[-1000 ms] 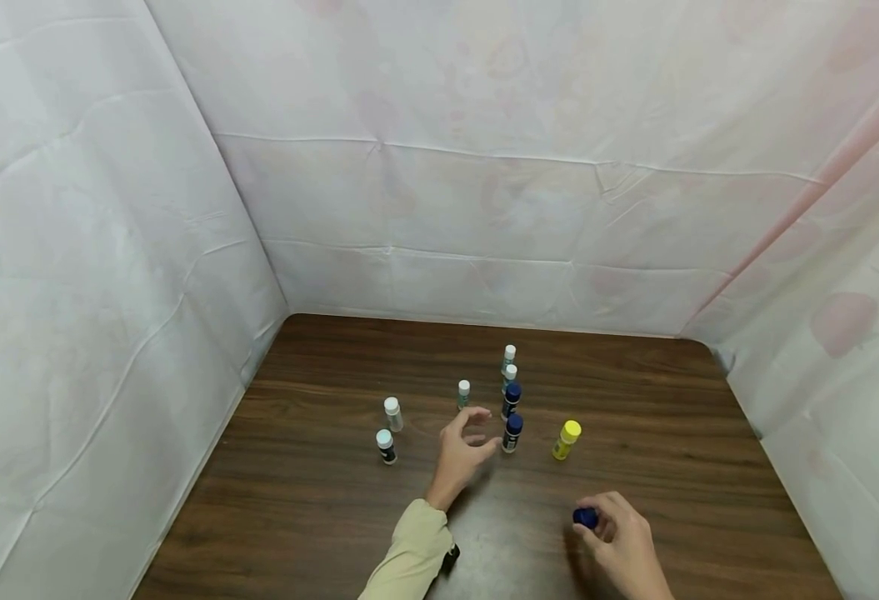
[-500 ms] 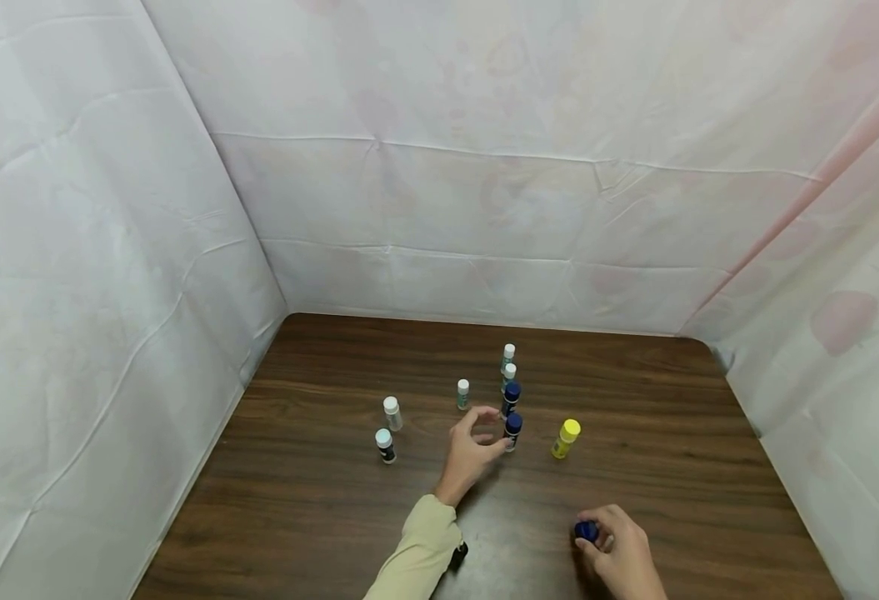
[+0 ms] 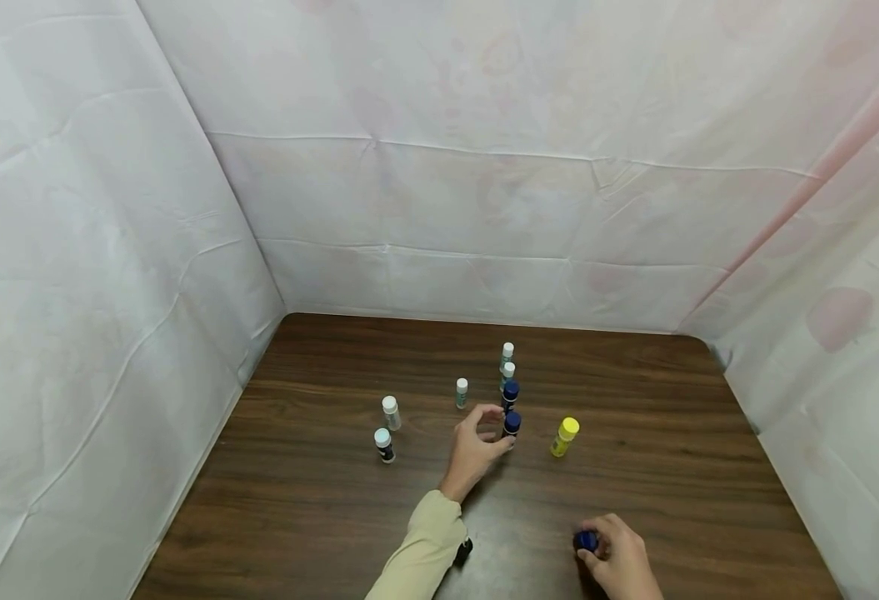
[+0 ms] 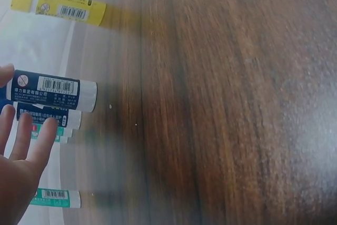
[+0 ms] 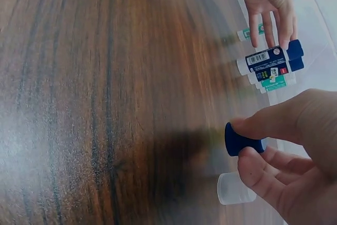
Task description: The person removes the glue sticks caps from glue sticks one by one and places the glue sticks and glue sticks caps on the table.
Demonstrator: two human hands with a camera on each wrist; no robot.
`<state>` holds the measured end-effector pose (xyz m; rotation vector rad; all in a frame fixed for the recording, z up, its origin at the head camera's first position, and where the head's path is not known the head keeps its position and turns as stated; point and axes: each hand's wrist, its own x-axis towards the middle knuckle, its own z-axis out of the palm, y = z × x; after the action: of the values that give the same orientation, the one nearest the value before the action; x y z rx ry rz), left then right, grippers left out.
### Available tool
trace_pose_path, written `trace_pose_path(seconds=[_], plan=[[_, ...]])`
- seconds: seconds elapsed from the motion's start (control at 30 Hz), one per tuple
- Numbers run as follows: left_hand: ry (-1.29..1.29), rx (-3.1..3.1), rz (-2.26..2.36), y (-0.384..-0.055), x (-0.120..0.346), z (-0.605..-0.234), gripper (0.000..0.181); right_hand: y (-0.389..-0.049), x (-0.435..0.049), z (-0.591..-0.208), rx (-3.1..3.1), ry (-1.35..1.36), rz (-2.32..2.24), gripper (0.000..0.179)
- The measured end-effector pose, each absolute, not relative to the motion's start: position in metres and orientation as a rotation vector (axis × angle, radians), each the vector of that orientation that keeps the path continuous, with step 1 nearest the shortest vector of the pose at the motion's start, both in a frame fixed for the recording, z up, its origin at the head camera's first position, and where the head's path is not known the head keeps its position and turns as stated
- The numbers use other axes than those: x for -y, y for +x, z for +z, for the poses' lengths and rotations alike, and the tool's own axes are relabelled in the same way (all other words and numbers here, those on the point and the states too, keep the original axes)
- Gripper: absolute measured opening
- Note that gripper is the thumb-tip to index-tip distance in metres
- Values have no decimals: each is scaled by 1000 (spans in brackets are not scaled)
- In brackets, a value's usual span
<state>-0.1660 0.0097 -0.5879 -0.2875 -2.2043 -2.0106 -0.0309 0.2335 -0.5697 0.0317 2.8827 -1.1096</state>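
Note:
My left hand [image 3: 471, 454] has its thumb and index finger about the nearer dark blue glue stick [image 3: 512, 423], which stands upright; its other fingers [image 4: 42, 146] are spread. Just behind stands a second dark blue glue stick [image 3: 510, 392]. Between the thumb and fingers of my right hand [image 3: 617, 557], a small dark blue cap-like piece [image 5: 241, 140] is pinched above the table. Below it, in the right wrist view, shows a translucent white cylinder [image 5: 234, 189]; whether the hand holds this too, I cannot tell.
On the brown wooden table [image 3: 319, 517], a yellow glue stick [image 3: 565, 437] stands between the hands. Green-labelled sticks with white caps [image 3: 507, 357] stand at the back, one farther left [image 3: 461, 392]. Two more [image 3: 390, 412] stand left. Pale cloth walls [image 3: 424, 208] surround the table.
My left hand has moved slightly right, its thumb coming onto the nearer blue glue stick. My right hand, still pinching the blue piece, has shifted a little toward the near edge.

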Motion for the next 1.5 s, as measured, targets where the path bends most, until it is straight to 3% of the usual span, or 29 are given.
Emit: trace_pose_path(seconds=[0.8,1.03,1.5], plan=[[-190,2316,-1969,-164,-18,-601,34,-28,-236,-572,-2901,-77,-933,34],[-239,2248,-2021,-147,-14,-562,31,-26,-238,-569,-2898,-97,-1000,37],[-290,2188,-1969,-143,-8,-550,31,-34,-238,-541,-2957,67,-1173,33]])
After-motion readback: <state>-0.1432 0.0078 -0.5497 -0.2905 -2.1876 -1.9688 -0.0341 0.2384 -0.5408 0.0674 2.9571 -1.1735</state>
